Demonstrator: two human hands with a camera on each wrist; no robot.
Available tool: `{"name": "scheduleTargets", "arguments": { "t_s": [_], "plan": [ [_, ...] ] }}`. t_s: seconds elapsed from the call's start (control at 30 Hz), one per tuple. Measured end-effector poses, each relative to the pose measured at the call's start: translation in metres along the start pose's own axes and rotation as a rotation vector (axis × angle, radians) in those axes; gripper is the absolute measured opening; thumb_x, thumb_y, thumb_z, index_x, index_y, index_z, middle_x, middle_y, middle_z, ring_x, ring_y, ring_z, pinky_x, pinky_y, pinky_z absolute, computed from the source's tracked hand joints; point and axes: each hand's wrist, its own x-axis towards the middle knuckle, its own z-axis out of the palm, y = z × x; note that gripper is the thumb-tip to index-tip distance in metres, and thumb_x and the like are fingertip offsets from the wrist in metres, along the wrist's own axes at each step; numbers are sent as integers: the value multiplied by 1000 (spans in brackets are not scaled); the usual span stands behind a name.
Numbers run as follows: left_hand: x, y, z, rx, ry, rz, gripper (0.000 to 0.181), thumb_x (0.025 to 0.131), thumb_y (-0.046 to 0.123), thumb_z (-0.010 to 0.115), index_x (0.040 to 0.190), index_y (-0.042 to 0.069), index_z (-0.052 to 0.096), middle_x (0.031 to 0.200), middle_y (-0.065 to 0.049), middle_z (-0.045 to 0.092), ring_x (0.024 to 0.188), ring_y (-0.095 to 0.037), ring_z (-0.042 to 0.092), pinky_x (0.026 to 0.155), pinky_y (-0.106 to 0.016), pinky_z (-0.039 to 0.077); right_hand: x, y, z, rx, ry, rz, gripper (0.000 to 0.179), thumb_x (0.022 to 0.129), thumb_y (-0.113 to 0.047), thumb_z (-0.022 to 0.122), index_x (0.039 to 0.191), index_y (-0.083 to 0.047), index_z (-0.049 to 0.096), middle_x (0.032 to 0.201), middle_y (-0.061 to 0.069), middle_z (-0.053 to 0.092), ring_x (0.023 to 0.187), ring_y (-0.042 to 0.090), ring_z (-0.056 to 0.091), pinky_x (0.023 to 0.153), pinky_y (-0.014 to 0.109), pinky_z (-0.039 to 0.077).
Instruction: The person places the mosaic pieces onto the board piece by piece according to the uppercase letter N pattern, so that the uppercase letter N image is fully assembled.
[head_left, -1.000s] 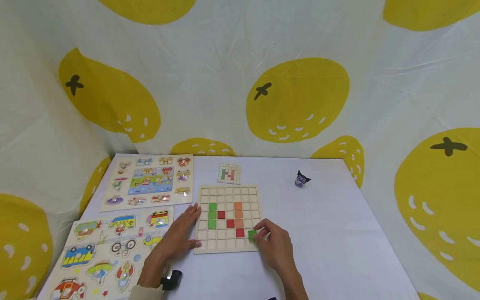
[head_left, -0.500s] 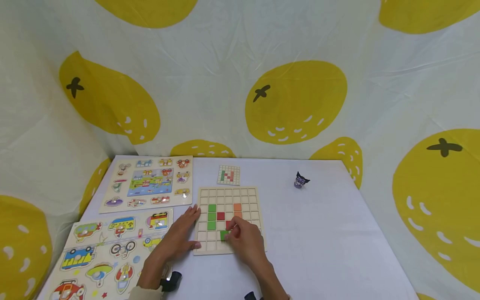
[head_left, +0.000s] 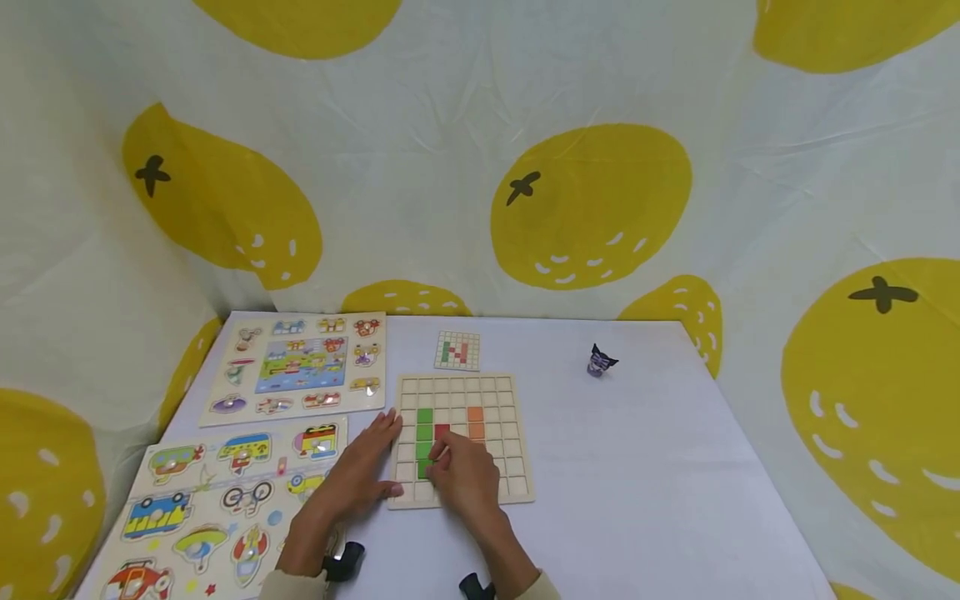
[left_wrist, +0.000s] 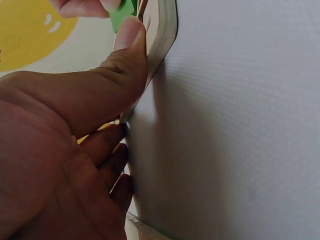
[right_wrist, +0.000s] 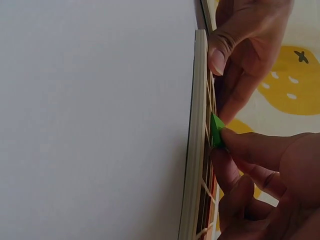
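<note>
My right hand pinches a green square tile between thumb and fingers, tilted at the surface of the wooden grid board. In the head view that tile lies just below a column of green tiles on the board's left part. A red tile and orange tiles also sit in the grid; my right hand hides some cells. My left hand rests along the board's left edge, fingers extended, its thumb on the near left corner.
Behind the board lies a small pattern card with a coloured grid. Two picture puzzle boards, a far one and a near one, lie on the left. A small dark cat-eared figure stands at the back right.
My right hand has carried the green tile leftward across the board, from its right edge to below the green column. My left hand has stayed at the board's left edge.
</note>
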Motion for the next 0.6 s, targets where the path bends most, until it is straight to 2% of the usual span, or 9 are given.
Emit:
{"name": "scheduleTargets", "arguments": {
  "t_s": [0.23,0.47,0.6],
  "plan": [
    [1,2,-2,-6,-3,-1,107,77,15,95,165,4,36,175,-16,28,165,-40,21,131,-63,23,3,0,5,-54,35,-2,20,81,-10,87,82,-21,70,61,-14,57,59,4,51,49,26,36],
    [3,0,0,2,-14,3,108,77,15,95,166,5,34,176,-15,26,165,-39,20,132,-61,22,3,1,2,-100,18,-34,19,83,-10,86,76,-23,73,60,-14,57,58,5,50,48,26,37],
    [3,-1,0,-6,-20,3,108,78,16,94,166,5,34,176,-15,26,165,-39,20,132,-62,23,3,4,-2,-102,3,-62,13,83,-12,86,84,-22,78,63,-15,58,60,3,49,50,24,37]
  ]
}}
